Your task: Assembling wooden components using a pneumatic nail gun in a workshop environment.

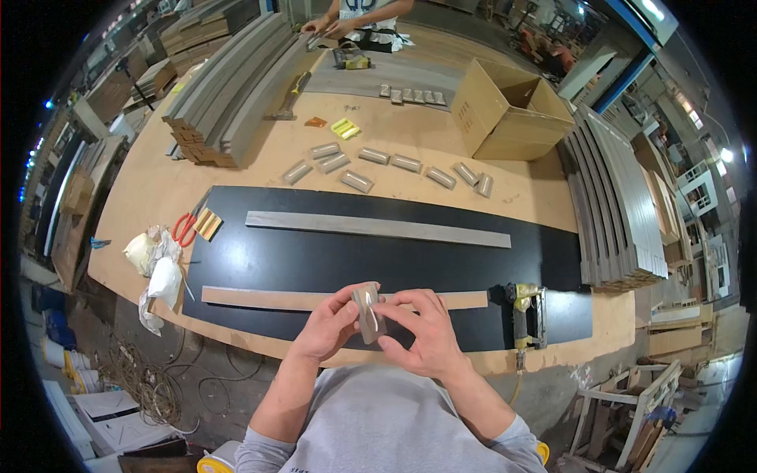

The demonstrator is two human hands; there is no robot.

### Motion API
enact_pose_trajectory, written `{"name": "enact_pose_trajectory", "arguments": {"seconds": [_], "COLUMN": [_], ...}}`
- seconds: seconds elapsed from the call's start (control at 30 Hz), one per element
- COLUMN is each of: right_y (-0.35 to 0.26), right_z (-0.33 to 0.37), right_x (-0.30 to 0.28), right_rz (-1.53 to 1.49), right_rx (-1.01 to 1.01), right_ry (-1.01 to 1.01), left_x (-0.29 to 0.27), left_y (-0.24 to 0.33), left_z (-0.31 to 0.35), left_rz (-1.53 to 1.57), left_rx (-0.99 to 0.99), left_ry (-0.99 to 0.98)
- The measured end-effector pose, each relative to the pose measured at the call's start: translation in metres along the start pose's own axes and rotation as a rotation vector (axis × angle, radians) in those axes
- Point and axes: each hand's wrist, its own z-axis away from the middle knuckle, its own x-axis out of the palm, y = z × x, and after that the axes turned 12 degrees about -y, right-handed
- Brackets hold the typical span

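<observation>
My left hand (325,326) grips a small taupe block (368,315) with a shiny strip along its face, held tilted above the near edge of the black panel (276,264). The fingers of my right hand (428,337) are bent against the block's right side. Just beyond my hands, partly hidden by them, a long strip with a bare wood-coloured face (252,298) lies across the panel. A grey strip (378,227) lies farther back. To the right of my hands rests a nail gun (522,315).
Several similar blocks (356,181) lie beyond the panel. An open cardboard box (493,118) stands at the back right. Grey profiles are stacked left (236,102) and right (611,205). Red-handled scissors (184,229) and white bags (164,280) lie left. Across the table, a person works (341,27).
</observation>
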Motion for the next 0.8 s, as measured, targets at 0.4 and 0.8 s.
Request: {"name": "enact_pose_trajectory", "arguments": {"seconds": [0.4,0.8], "right_y": [-0.014,-0.018], "right_z": [0.013,0.005], "right_x": [0.003,0.016], "right_rz": [0.048,0.241], "right_rx": [0.052,0.100], "right_ry": [-0.015,0.124], "left_x": [-0.010,-0.010], "left_y": [0.001,0.003], "left_z": [-0.002,-0.014], "left_rz": [0.070,0.133], "left_rx": [0.120,0.189], "left_ry": [0.012,0.072]}}
